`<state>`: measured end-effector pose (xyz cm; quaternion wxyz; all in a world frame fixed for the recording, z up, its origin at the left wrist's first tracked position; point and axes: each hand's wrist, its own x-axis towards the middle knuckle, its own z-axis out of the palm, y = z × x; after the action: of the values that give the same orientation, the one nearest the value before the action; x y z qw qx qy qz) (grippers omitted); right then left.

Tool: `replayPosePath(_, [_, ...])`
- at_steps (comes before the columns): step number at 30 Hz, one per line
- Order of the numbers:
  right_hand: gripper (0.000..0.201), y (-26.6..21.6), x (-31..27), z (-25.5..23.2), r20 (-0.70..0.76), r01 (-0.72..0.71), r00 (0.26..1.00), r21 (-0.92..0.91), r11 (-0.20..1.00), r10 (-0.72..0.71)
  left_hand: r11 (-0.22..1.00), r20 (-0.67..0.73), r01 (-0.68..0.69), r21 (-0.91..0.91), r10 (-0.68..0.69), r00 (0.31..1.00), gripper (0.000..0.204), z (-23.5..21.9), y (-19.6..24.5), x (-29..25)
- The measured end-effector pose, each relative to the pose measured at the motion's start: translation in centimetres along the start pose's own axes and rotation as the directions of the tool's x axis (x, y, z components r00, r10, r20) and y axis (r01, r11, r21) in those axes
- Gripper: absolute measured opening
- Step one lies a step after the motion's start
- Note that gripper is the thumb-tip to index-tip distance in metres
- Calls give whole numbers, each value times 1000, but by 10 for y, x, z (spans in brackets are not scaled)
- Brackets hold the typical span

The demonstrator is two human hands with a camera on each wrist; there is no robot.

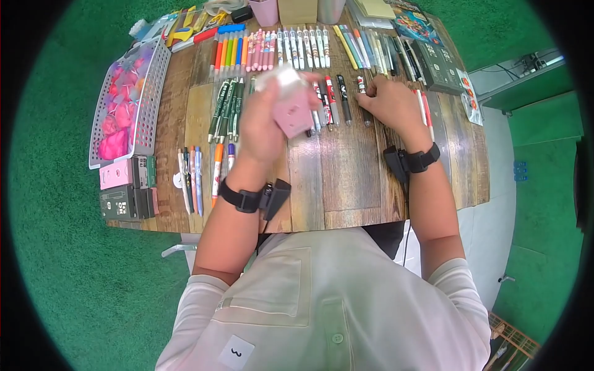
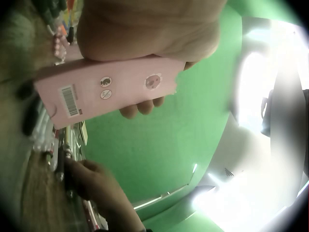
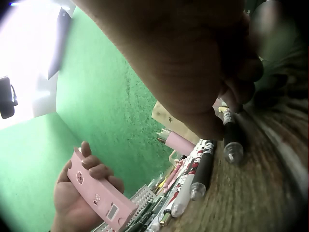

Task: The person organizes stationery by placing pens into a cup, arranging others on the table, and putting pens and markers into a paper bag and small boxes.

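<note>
A pink box (image 1: 293, 117) with small printed pictures is in my left hand (image 1: 257, 123), raised over the table and blurred in the head view. Its barcode side shows in the left wrist view, where the fingertips (image 2: 145, 107) come out along the box's (image 2: 123, 89) lower edge. My right hand (image 1: 396, 106) is low at the table and pinches a black pen (image 1: 367, 117) near its far end. The right wrist view shows that pen's (image 3: 233, 147) clear tip pointing back toward the camera. Just left of it lies another black pen (image 1: 344, 102).
Pens lie in rows, including dark green pens (image 1: 228, 111) and white patterned pens (image 1: 302, 48). A white basket (image 1: 159, 80) of pink items stands at the left, above stacked boxes (image 1: 117, 203). Black boxes (image 1: 438, 68) lie at the right, and a pink cup (image 1: 265, 12) stands behind.
</note>
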<state>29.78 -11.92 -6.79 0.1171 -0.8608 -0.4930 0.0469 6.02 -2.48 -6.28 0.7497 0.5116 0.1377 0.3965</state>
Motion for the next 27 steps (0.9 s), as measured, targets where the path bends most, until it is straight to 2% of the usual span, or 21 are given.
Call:
replayPosePath(1, [39, 3, 1, 2, 1, -4, 1000, -2, 1000, 4, 1000, 2, 2, -3, -2, 1000, 67, 8, -5, -4])
replayPosePath(3, [35, 7, 6, 4, 28, 14, 1000, -47, 999, -13, 989, 209, 120, 90, -137, 968, 65, 24, -14, -10])
replayPosePath(4, [35, 8, 5, 1, 27, 10, 1000, -50, 999, -9, 989, 214, 121, 87, -137, 967, 65, 30, -19, -11])
replayPosePath(6, [40, 9, 4, -9, 5, -26, 1000, 9, 1000, 26, 973, 316, 196, 125, -226, 921, 66, 42, -27, -14])
replayPosePath(7, [37, 15, 4, -10, -104, 7, 995, 93, 996, 3, 957, 305, 251, 148, -286, 908, 70, 46, -28, -17])
replayPosePath(8, [37, 20, 2, -15, -104, 4, 995, 89, 996, 6, 957, 308, 253, 143, -286, 907, 70, 49, -30, -19])
replayPosePath(9, [31, 24, 0, -24, -183, 58, 983, 341, 938, 6, 964, 285, 247, 100, -265, 921, 72, 52, -33, -20])
replayPosePath(10, [25, 21, -3, -36, -258, 130, 966, 566, 814, 26, 970, 259, 238, 58, -244, 934, 75, 52, -36, -20])
replayPosePath(11, [14, 16, -14, -48, -272, 213, 962, 805, 553, 24, 962, 252, 271, 22, -268, 930, 78, 51, -38, -19])
replayPosePath(12, [14, 12, -23, -58, -271, 215, 962, 806, 551, 21, 963, 248, 270, 23, -267, 931, 78, 50, -36, -19])
replayPosePath(14, [13, 6, -39, -72, -456, 458, 888, 860, 225, -67, 952, 244, 303, 48, -305, 921, 79, 48, -31, -19])
replayPosePath(15, [13, -5, -47, -77, -455, 458, 888, 861, 222, -66, 951, 242, 304, 50, -307, 921, 79, 47, -31, -20])
replayPosePath(16, [12, -24, -55, -79, -503, 513, 858, 830, 217, -106, 951, 244, 308, 4, -300, 922, 76, 47, -31, -21])
replayPosePath(17, [12, -33, -59, -79, -549, 567, 824, 797, 210, -144, 949, 248, 313, -42, -293, 923, 73, 47, -31, -21])
replayPosePath(18, [12, -31, -59, -77, -550, 567, 823, 796, 209, -141, 949, 249, 314, -40, -295, 922, 73, 48, -30, -22])
replayPosePath(19, [13, -28, -58, -73, -548, 603, 797, 741, 294, -255, 948, 229, 316, -46, -298, 927, 72, 51, -29, -24])
replayPosePath(20, [14, -27, -57, -70, -527, 640, 766, 674, 368, -367, 947, 206, 317, -53, -301, 931, 72, 51, -28, -24])
replayPosePath(21, [16, -30, -60, -68, -475, 587, 804, 731, 347, -359, 947, 203, 317, -52, -301, 932, 72, 50, -28, -24])
replayPosePath(22, [16, -30, -59, -69, -474, 586, 804, 733, 344, -360, 950, 199, 310, -23, -300, 933, 72, 47, -29, -25])
replayPosePath(24, [19, -26, -58, -73, -380, 632, 765, 599, 492, -520, 953, 193, 304, 4, -299, 934, 72, 44, -31, -26])
replayPosePath(27, [21, -24, -56, -69, -324, 639, 757, 551, 537, -567, 958, 200, 282, 41, -285, 937, 72, 45, -32, -26])
